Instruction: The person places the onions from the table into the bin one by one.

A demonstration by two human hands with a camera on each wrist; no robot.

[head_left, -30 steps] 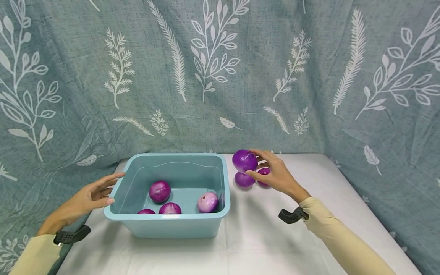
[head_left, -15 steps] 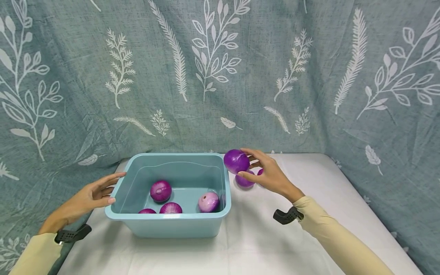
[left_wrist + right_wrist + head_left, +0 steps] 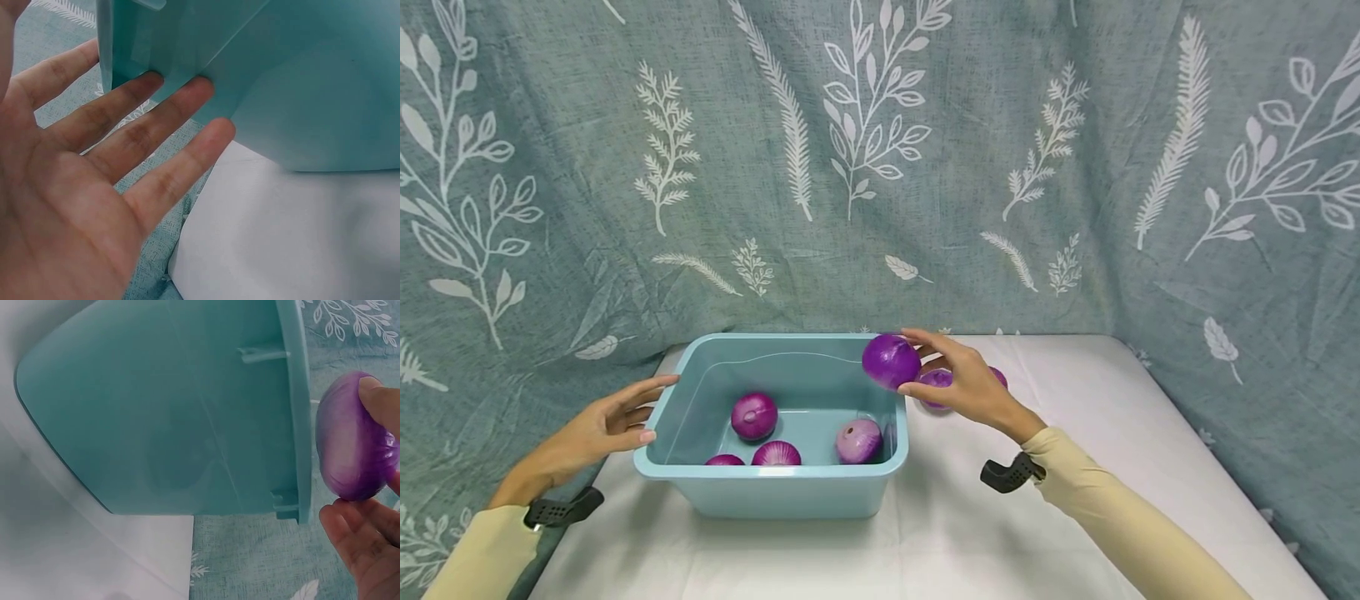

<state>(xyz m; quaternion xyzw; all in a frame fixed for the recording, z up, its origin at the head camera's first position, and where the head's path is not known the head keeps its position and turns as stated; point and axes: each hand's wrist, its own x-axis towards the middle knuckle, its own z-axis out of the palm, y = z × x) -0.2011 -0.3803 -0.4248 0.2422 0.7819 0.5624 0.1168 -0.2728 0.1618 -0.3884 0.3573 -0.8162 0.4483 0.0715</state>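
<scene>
My right hand (image 3: 976, 390) pinches a shiny purple red onion (image 3: 889, 362) between thumb and fingertips, over the right rim of a light blue plastic tub (image 3: 775, 495). The right wrist view has this onion (image 3: 350, 440) just above the rim, beside the tub's outer wall. At the tub's left side is my left hand (image 3: 587, 437), its fingers spread and loosely bent. In the left wrist view, those fingertips (image 3: 219, 131) lie against the tub's outer wall under the rim. Several red onions sit inside, among them a dark one (image 3: 754, 416) and a paler one (image 3: 859, 442).
Right of the tub, on the white-covered table (image 3: 1075, 500), lies a red onion (image 3: 936, 392) partly behind my right hand. Another red onion (image 3: 998, 377) shows beyond the hand. A teal leaf-patterned curtain (image 3: 880, 275) hangs behind and along the sides.
My right hand has carried the red onion left, from above the onions on the table to over the tub's right rim. The left hand has stayed at the tub's left side.
</scene>
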